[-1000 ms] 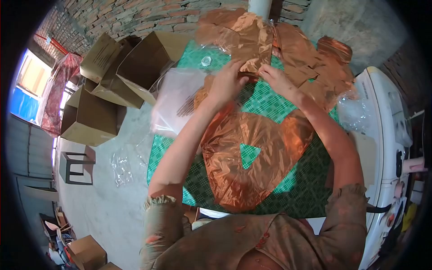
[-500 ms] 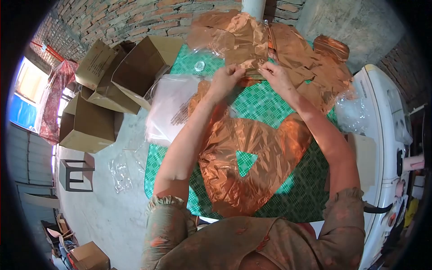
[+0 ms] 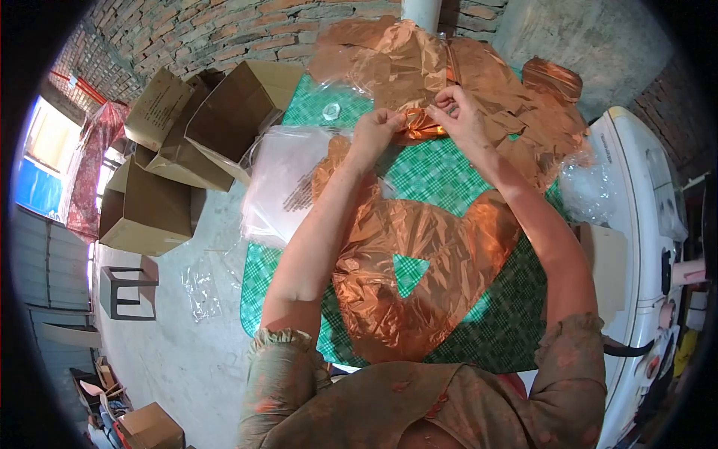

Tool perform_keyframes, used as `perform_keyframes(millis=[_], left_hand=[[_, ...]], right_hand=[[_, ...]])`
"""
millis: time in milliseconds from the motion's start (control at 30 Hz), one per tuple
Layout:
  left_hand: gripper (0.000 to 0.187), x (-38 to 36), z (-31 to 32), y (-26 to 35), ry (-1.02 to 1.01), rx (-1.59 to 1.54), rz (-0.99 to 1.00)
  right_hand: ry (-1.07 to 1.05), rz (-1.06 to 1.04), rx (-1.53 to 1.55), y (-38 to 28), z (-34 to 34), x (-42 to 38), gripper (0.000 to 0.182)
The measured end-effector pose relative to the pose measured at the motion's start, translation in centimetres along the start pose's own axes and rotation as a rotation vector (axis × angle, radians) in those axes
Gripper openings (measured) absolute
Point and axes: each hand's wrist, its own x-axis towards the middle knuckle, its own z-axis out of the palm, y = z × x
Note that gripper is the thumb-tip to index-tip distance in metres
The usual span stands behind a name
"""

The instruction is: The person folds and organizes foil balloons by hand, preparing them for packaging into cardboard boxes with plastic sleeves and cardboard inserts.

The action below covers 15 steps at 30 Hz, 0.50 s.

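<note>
A flat, copper-coloured foil balloon (image 3: pixel 374 258) with a triangular opening is spread over the green checked tablecloth (image 3: pixel 441 161), below my forearms. Toward the far side, my left hand (image 3: pixel 376 133) pinches one end of a shiny, bunched piece of copper foil (image 3: pixel 423 126). Thumb and fingers of my right hand (image 3: pixel 462 123) close on the other end of that piece. Behind both hands lies a pile of crumpled copper foil balloons (image 3: pixel 490 82), reaching to the table's right side.
Clear plastic bags (image 3: pixel 288 176) lie left of my left arm, near a small white roll (image 3: pixel 331 111). Open cardboard boxes (image 3: pixel 153 198) stand on the floor at left, with a small grey stool (image 3: pixel 131 292). A white appliance (image 3: pixel 636 194) borders the table at right.
The foil between my hands has folded down into a narrow, shiny bunch. My right hand has turned, its fingers lifting slightly, while my left hand stays nearly in place.
</note>
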Motion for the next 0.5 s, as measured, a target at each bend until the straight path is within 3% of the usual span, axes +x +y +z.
perform_keyframes(millis=[67, 167, 367, 500], left_hand=[[0.022, -0.2, 0.0, 0.3, 0.01, -0.03, -0.028], [0.023, -0.2, -0.1, 0.3, 0.014, -0.003, -0.038], [0.023, -0.1, -0.2, 0.3, 0.035, 0.036, -0.031], [0.023, 0.3, -0.1, -0.3, 0.041, 0.015, -0.025]], right_hand=[[-0.012, -0.083, -0.122, -1.3, -1.2, -0.5, 0.015], [-0.124, -0.439, -0.372, 0.7, -1.8, -0.9, 0.021], [-0.205, -0.461, -0.42, -1.4, -2.1, -2.6, 0.02], [-0.151, -0.457, -0.395, 0.9, -1.7, -2.4, 0.017]])
